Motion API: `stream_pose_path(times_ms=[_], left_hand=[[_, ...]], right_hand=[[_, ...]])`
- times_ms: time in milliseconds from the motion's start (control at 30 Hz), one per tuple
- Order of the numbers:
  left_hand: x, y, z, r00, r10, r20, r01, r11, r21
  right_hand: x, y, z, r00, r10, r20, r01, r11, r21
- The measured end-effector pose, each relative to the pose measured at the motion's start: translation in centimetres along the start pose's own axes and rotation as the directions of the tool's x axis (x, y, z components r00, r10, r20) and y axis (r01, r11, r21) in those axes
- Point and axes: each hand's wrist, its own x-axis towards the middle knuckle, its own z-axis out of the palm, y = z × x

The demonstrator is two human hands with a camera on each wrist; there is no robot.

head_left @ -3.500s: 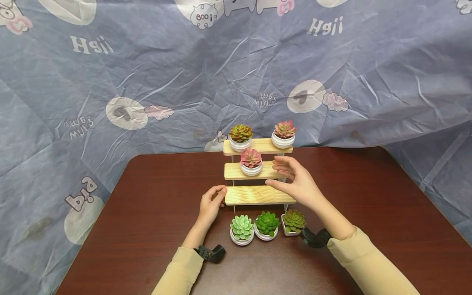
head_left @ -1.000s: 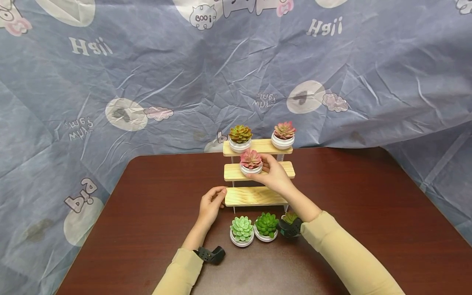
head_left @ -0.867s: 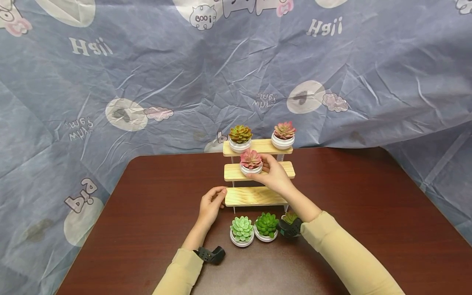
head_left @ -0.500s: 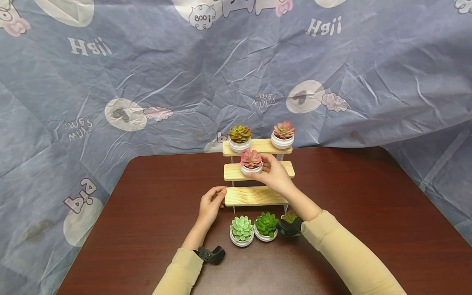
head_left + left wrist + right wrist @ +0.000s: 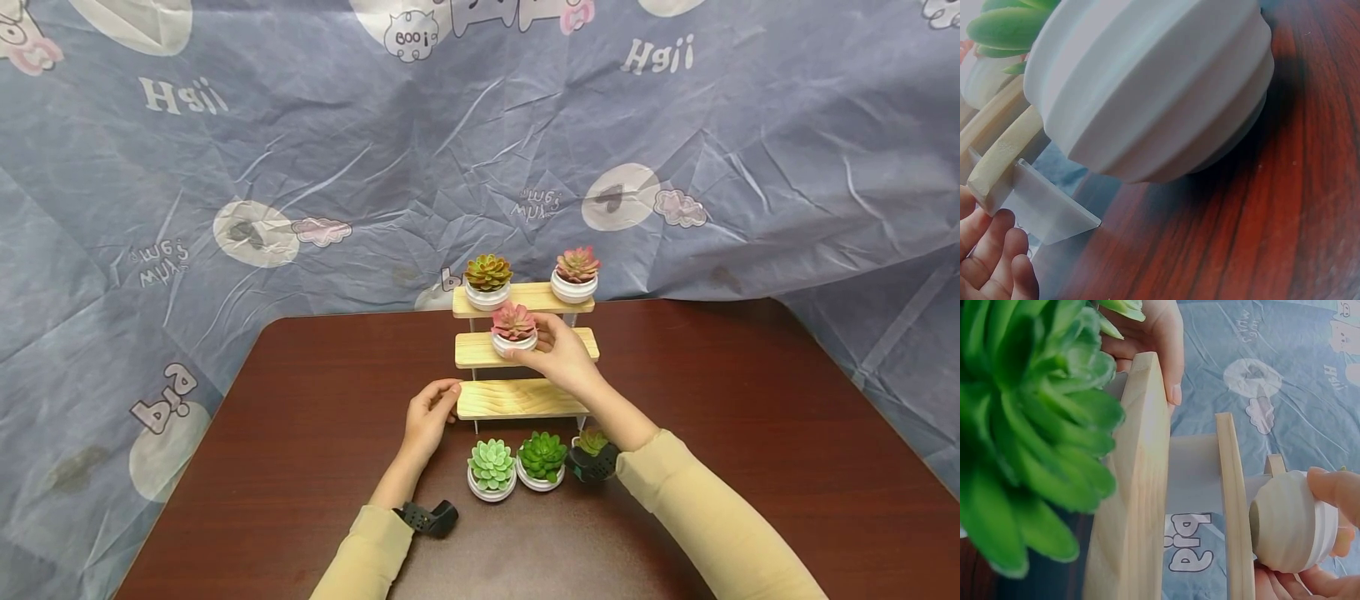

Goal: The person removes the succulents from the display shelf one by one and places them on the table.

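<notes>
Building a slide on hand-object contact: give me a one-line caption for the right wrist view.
Right hand grips a white ribbed pot beside the wooden shelf, green succulent close up.

pale bare wood on the three-step shelf (image 5: 522,398) — grain showing, matt, unvarnished by the look of it, with clear smooth plastic uprights (image 5: 1047,209) under its boards. the pot (image 5: 1288,519) held just above the shelf's middle board looks like white glazed ceramic, ribbed, soft sheen; its pink succulent (image 5: 513,321) reads as moulded plastic. in front of the shelf, the dark green succulent (image 5: 543,454) has waxy, slightly glossy leaves. under the shelf, the table (image 5: 300,433) — dark red-brown wood-grain, polished, catching light. behind the shelf, a blue-grey printed sheet (image 5: 337,150), thin, creased, faintly shiny. cream cloth sleeves (image 5: 712,533), matt.
</notes>
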Motion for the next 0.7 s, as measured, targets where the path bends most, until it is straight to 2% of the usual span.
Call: stream_pose_path(times_ms=[400,700], left_hand=[[0.0,0.0,0.0,1.000,0.005,-0.002,-0.005,1.000,0.000],[0.0,0.1,0.0,1.000,0.004,-0.003,-0.004,1.000,0.006]], right_hand=[[-1.0,-0.1,-0.6,1.000,0.020,0.004,-0.020,0.999,0.026],[-2.0,0.0,-1.3,0.999,0.042,-0.030,-0.042,0.999,0.025]])
